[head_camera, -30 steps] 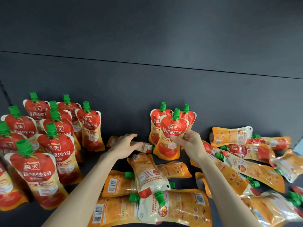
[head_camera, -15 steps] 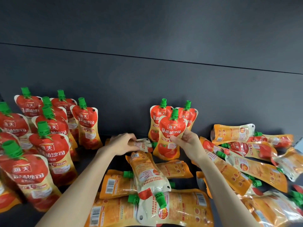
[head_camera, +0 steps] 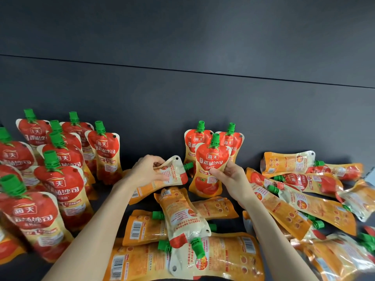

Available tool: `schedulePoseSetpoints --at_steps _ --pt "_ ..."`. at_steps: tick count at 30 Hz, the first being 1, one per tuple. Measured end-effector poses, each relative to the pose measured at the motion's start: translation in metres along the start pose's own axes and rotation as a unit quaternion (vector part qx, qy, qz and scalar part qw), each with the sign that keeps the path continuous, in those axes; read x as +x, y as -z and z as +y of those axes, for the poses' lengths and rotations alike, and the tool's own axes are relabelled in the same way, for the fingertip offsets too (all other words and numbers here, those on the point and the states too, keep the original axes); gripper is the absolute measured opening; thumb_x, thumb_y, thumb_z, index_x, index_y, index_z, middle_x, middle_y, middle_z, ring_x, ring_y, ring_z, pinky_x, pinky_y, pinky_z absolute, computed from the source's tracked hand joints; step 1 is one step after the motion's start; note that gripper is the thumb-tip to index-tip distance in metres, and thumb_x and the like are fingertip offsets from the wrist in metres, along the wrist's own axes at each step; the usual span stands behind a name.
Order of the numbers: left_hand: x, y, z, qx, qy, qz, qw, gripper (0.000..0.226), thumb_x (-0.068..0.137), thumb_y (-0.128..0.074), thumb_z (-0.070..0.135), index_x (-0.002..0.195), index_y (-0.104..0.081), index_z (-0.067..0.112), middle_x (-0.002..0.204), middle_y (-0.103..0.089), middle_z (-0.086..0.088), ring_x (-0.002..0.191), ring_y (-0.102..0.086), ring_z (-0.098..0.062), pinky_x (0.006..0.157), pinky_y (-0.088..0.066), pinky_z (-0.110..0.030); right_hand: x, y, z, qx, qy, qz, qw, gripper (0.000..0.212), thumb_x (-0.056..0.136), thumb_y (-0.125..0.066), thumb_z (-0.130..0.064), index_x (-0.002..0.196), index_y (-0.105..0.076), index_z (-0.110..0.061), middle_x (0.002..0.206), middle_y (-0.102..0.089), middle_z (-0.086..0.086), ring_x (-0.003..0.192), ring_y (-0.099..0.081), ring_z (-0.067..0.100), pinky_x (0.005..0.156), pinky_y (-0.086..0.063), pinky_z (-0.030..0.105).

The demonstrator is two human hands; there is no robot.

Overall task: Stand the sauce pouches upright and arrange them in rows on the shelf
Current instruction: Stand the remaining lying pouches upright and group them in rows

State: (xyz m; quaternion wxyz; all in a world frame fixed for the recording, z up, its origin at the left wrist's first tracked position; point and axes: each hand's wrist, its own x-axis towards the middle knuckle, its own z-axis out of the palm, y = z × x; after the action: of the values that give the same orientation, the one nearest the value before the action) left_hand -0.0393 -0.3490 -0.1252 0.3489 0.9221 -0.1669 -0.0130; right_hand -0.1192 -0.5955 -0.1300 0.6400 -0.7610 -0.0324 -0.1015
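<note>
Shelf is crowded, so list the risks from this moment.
1. The left hand grips a sideways pouch whose spout points at the front pouch; turning it upright could knock that one.
2. The right hand pinches the front pouch; released, it might tip into the two back pouches.

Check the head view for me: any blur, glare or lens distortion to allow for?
Head view, centre: sharp, print on the upright pouch in the right hand legible. Head view, edges: near-left pouches and lower-right pile smeared and stretched by the wide lens. Head view, light: even, mild sheen only.
</note>
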Motion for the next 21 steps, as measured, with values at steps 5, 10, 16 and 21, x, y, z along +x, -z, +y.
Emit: schedulePoseSetpoints --at_steps 5,10,16,21 --pt "-0.009 0.013 0.01 -0.038 -0.051 0.023 0.998 0.034 0.07 -0.08 0.027 0.097 -0.059 0.026 0.098 -0.065 0.01 0.094 -0.061 -0.006 0.078 -0.055 -0.036 -0.001 0.0 0.0 -0.005 -0.007 0.001 1.0 0.024 0.087 -0.06 -0.021 0.11 -0.057 -0.022 0.109 -0.067 -0.008 0.1 -0.066 0.007 0.079 -0.055 0.019" --pt "-0.021 0.021 0.03 -0.117 -0.092 0.107 0.983 0.035 0.072 -0.078 0.023 0.093 -0.051 0.022 0.088 -0.069 0.011 0.084 -0.066 -0.003 0.07 -0.055 -0.028 -0.003 -0.002 0.0 -0.003 -0.019 0.006 1.0 0.036 0.083 -0.062 -0.03 0.116 -0.057 -0.017 0.113 -0.067 -0.003 0.103 -0.065 0.013 0.089 -0.054 0.034" --pt "-0.03 0.013 0.04 -0.226 -0.052 0.3 0.925 0.041 0.071 -0.079 0.017 0.098 -0.048 0.019 0.09 -0.06 0.016 0.081 -0.06 0.002 0.064 -0.045 -0.012 -0.006 -0.005 0.0 -0.019 -0.016 0.014 1.0 0.052 0.076 -0.059 -0.042 0.121 -0.054 -0.018 0.116 -0.065 -0.004 0.107 -0.063 0.013 0.094 -0.052 0.039" --pt "-0.037 -0.01 0.035 -0.204 -0.006 0.305 0.93 0.044 0.077 -0.073 0.013 0.116 -0.053 0.008 0.112 -0.062 -0.006 0.104 -0.059 -0.017 0.073 -0.044 -0.014 -0.008 -0.006 -0.002 -0.029 -0.018 0.01 0.999 0.05 0.076 -0.057 -0.043 0.12 -0.053 -0.02 0.116 -0.065 -0.007 0.107 -0.062 0.012 0.095 -0.051 0.037"
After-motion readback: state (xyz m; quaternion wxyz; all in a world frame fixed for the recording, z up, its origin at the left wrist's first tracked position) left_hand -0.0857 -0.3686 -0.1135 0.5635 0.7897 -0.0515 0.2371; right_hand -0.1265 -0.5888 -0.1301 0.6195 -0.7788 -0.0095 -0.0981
